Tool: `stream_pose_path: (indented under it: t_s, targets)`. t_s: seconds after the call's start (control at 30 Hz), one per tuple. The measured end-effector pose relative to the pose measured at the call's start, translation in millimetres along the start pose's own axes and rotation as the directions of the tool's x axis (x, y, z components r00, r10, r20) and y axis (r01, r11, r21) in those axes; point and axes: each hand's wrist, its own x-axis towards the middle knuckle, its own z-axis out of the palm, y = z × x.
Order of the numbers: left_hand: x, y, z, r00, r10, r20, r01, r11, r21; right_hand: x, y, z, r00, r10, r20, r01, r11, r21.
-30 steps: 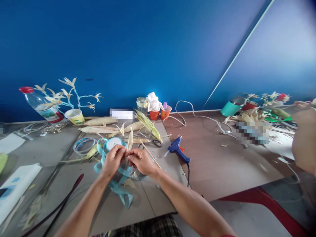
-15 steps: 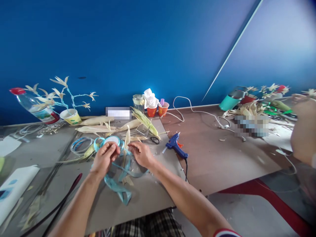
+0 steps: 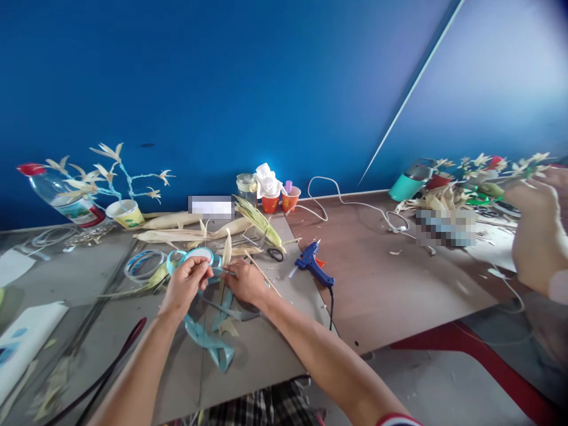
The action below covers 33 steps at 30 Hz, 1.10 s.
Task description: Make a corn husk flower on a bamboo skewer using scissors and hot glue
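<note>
My left hand (image 3: pixel 185 283) and my right hand (image 3: pixel 245 280) are close together above the grey board, both with fingers pinched. Between them stretches a light blue ribbon (image 3: pixel 208 337), which loops down and curls on the board below. A pale corn-husk piece (image 3: pixel 225 258) stands up between the hands; my right hand's fingers are against it and the ribbon. The ribbon spool (image 3: pixel 195 255) lies just behind my left hand. A thin wooden stick (image 3: pixel 265 277) runs past my right hand.
A blue glue gun (image 3: pixel 313 264) with cord lies right of my hands. Scissors (image 3: pixel 276 254), corn husks (image 3: pixel 177 228), cups (image 3: pixel 280 201), a bottle (image 3: pixel 62 192) and a husk-flower branch in a yellow cup (image 3: pixel 126 212) sit behind. Another person's arm (image 3: pixel 535 236) is at far right.
My hands have drifted slightly left and further from me, and spread a little, pulling the ribbon between them. The other person's arm at right has risen.
</note>
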Motion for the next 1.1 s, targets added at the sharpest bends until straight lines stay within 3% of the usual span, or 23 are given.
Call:
stream_pose_path:
  t_s: [0.13, 0.23, 0.4, 0.6, 0.67, 0.73, 0.8, 0.9, 1.1]
  targets:
    - [1, -2, -0.9, 1.0, -0.023, -0.011, 0.024, 0.998, 0.053, 3, 3, -3, 0.991, 0.017, -0.13, 0.006, 0.984, 0.177]
    - [2, -1, -1.4, 0.997, -0.058, -0.048, 0.062, 0.995, 0.082, 2, 8, -12, 0.95, 0.075, -0.303, 0.06, 0.909, 0.413]
    - [3, -3, -0.5, 0.994, -0.082, -0.078, 0.092, 0.988, 0.127, 2, 11, -43, 0.87, 0.237, -0.431, 0.204, 0.624, 0.754]
    - [3, -15, -0.7, 0.999, -0.005, -0.043, 0.014, 0.976, 0.217, 11, 18, -71, 0.769, 0.438, -0.465, 0.356, 0.312, 0.881]
    - [3, -17, -1.2, 0.999, 0.008, -0.042, 0.003, 0.967, 0.256, 13, 22, -73, 0.781, 0.461, -0.42, 0.367, 0.205, 0.907]
    - [2, -19, -1.2, 0.999, 0.007, -0.04, 0.003, 0.965, 0.263, 14, 25, -73, 0.828, 0.443, -0.345, 0.329, 0.114, 0.937]
    - [1, -19, -0.9, 0.999, -0.001, -0.039, 0.01, 0.969, 0.247, 14, 26, -71, 0.878, 0.393, -0.272, 0.262, 0.08, 0.962]
    - [0, -19, 0.0, 0.999, -0.004, -0.04, 0.013, 0.972, 0.234, 13, 25, -69, 0.927, 0.31, -0.212, 0.187, 0.108, 0.976]
    - [-2, -15, 0.9, 1.0, 0.005, -0.019, 0.0, 0.962, 0.272, 9, 20, -58, 0.962, 0.235, -0.137, 0.084, 0.222, 0.971]
